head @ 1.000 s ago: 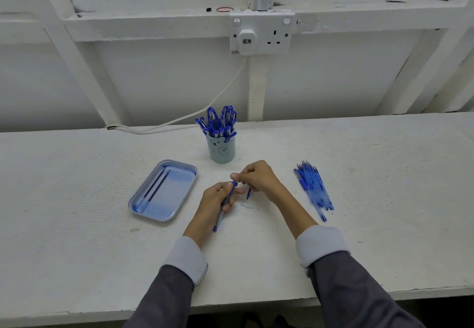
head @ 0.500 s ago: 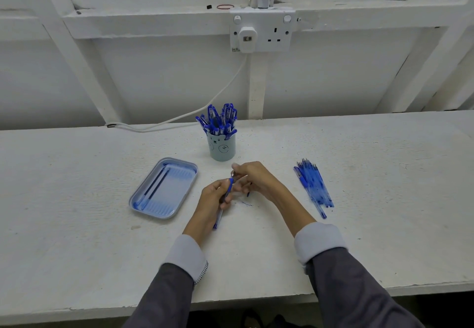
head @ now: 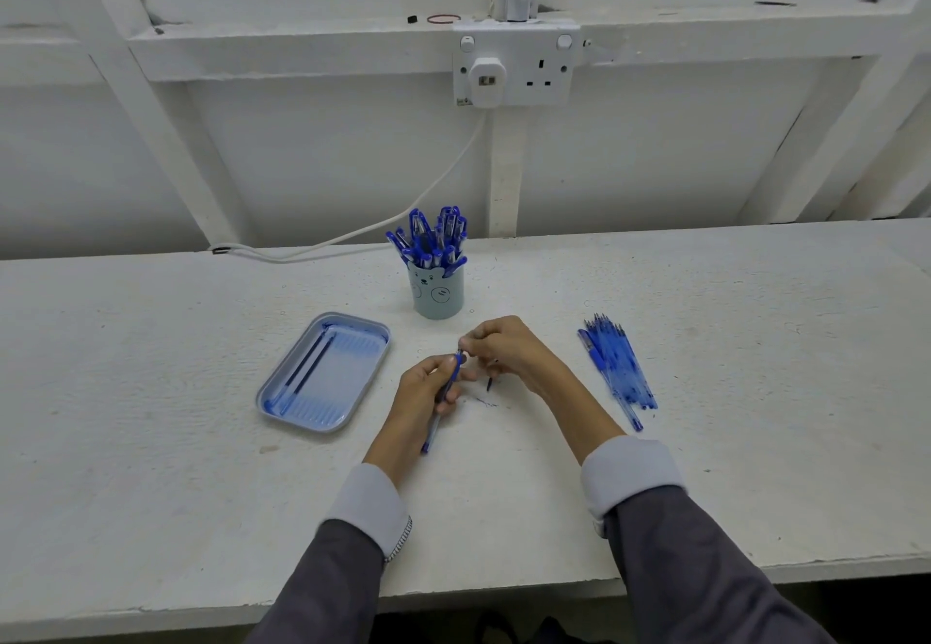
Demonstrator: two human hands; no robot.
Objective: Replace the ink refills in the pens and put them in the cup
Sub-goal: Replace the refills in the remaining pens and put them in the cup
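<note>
The left hand (head: pixel 420 391) grips a blue pen (head: pixel 433 429) around its barrel above the table (head: pixel 705 467), and the right hand (head: pixel 509 348) pinches the pen's upper tip. Just beyond the hands stands the cup (head: pixel 438 298), full of pens. A tray (head: pixel 263 399) lies left of them and a pile of blue pens (head: pixel 617 371) lies to the right.

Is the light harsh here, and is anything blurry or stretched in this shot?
Head view: light is soft and even, no glare on the table, only faint shadows by the left hand and right hand; the wide lens makes the sleeves loom large at the bottom; the refill pile looks slightly smeared, the cup fairly crisp.
</note>
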